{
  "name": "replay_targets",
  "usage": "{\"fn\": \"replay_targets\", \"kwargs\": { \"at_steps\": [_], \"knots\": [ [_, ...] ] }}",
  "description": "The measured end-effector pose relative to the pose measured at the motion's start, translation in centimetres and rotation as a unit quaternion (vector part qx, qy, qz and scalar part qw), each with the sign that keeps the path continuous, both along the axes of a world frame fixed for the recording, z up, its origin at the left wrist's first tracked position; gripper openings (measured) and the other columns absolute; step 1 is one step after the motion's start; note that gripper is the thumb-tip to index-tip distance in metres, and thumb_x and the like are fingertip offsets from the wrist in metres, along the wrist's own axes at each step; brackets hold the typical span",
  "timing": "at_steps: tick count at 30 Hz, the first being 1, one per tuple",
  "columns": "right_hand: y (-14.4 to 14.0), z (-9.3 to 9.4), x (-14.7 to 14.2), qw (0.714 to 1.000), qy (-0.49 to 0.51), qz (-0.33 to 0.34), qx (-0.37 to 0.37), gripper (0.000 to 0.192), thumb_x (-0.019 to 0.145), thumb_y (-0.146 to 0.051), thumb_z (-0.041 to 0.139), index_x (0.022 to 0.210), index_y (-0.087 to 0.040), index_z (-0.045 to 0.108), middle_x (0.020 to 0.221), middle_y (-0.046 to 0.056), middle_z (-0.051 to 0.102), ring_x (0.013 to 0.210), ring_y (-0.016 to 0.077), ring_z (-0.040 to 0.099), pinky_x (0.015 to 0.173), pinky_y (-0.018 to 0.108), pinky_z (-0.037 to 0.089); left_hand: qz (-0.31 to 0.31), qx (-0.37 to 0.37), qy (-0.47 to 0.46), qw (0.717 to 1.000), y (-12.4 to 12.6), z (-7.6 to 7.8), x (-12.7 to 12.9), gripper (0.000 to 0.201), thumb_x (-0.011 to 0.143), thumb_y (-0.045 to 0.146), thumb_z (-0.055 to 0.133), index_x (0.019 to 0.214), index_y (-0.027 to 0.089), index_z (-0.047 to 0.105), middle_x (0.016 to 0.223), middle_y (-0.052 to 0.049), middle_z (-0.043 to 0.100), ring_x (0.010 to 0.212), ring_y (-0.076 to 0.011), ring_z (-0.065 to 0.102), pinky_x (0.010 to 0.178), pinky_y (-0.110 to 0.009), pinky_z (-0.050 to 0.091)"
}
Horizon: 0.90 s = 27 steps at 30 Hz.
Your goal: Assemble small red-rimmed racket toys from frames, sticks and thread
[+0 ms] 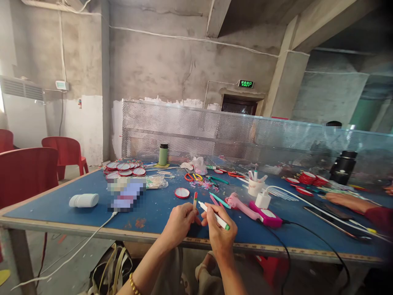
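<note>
The left hand (179,221) is pinching a thin flat stick (195,200) upright at its lower end, just above the near edge of the blue table (61,205), while the right hand (219,229) is gripping a white marker (215,216) with a green cap, tip meeting the stick. To colour it cleanly, bracing both hands together should be helping (the stick looks like bare wood with a red top, though it is too small to be sure). A glossy pink glue gun (242,205) is lying near

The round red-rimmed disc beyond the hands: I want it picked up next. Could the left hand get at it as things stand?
Probably not freely: the left hand already holds a small stick, though bare table lies between it and the red-rimmed disc.
</note>
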State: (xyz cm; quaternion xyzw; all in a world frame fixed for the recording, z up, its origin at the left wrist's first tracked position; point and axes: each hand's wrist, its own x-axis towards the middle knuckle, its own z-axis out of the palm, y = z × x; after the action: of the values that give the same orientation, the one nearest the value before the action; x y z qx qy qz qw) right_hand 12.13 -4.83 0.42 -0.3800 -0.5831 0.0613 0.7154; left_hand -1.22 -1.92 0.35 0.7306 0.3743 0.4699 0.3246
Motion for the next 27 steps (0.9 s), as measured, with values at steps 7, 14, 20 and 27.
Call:
{"fn": "replay_targets", "kwargs": {
  "at_steps": [7, 14, 20, 27],
  "knots": [
    [0.03, -0.2, 0.23, 1.0, -0.015, 0.008, -0.003, 0.026, 0.093, -0.037, 0.058, 0.085, -0.017, 0.071, 0.065, 0.001, 0.068, 0.046, 0.0132, 0.061, 0.048, 0.024, 0.053, -0.016, -0.026, -0.024, 0.999, -0.24, 0.36, 0.01, 0.03, 0.09, 0.037, 0.046, 0.071, 0.018, 0.058, 0.07, -0.002, 0.072, 0.047, -0.0104, 0.049, 0.049, -0.021, 0.036],
    [0.17, -0.19, 0.37, 1.0, -0.022, 0.013, -0.003, 0.026, 0.094, -0.038, 0.058, 0.086, -0.017, 0.071, 0.065, 0.002, 0.069, 0.045, 0.0128, 0.061, 0.048, 0.024, 0.053, -0.015, -0.031, -0.034, 0.999, -0.06, 0.34, 0.13, 0.029, 0.089, 0.038, 0.046, 0.069, 0.018, 0.056, 0.067, -0.002, 0.07, 0.045, -0.01, 0.048, 0.048, -0.021, 0.035],
    [0.2, 0.0, 0.25, 1.0, -0.026, 0.014, -0.005, 0.027, 0.093, -0.04, 0.058, 0.086, -0.018, 0.07, 0.064, 0.002, 0.069, 0.046, 0.0137, 0.062, 0.047, 0.024, 0.053, -0.016, -0.026, -0.027, 0.999, -0.13, 0.38, 0.13, 0.032, 0.09, 0.04, 0.045, 0.067, 0.019, 0.053, 0.071, -0.003, 0.073, 0.047, -0.0101, 0.048, 0.05, -0.021, 0.036],
    [0.15, 0.1, 0.12, 0.999, -0.032, 0.005, 0.005, 0.025, 0.094, -0.037, 0.058, 0.085, -0.018, 0.071, 0.065, 0.001, 0.069, 0.044, 0.0125, 0.06, 0.047, 0.024, 0.053, -0.015, -0.042, -0.035, 0.998, 0.39, 0.01, 0.3, 0.03, 0.088, 0.041, 0.046, 0.07, 0.018, 0.054, 0.07, -0.003, 0.072, 0.044, -0.0092, 0.047, 0.047, -0.021, 0.035]
  ]
}}
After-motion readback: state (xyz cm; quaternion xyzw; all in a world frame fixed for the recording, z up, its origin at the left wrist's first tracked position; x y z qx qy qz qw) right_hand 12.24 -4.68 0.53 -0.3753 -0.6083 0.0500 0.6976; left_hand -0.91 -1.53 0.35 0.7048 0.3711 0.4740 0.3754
